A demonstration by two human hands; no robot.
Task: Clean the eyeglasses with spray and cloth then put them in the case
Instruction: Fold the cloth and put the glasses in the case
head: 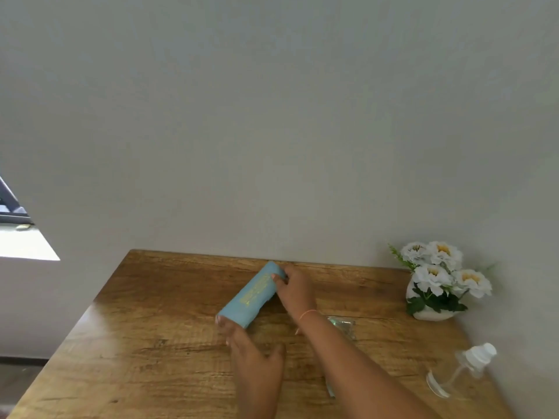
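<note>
A light blue glasses case [251, 294] with gold lettering lies closed and slanted on the wooden table [157, 343], near the back edge. My left hand [252, 350] grips its near end. My right hand [295, 290] grips its far end. A clear spray bottle [462, 368] with a white cap lies on its side at the right. Partly hidden behind my right forearm lies a clear plastic wrapper [343, 326], and a pale blue strip [330, 388] that may be the cloth peeks out below it. The eyeglasses are not visible.
A white pot of white flowers [438, 282] stands at the table's back right against the grey wall. A bright window sill [24, 243] shows at the far left. The table's left edge runs diagonally toward the bottom left corner.
</note>
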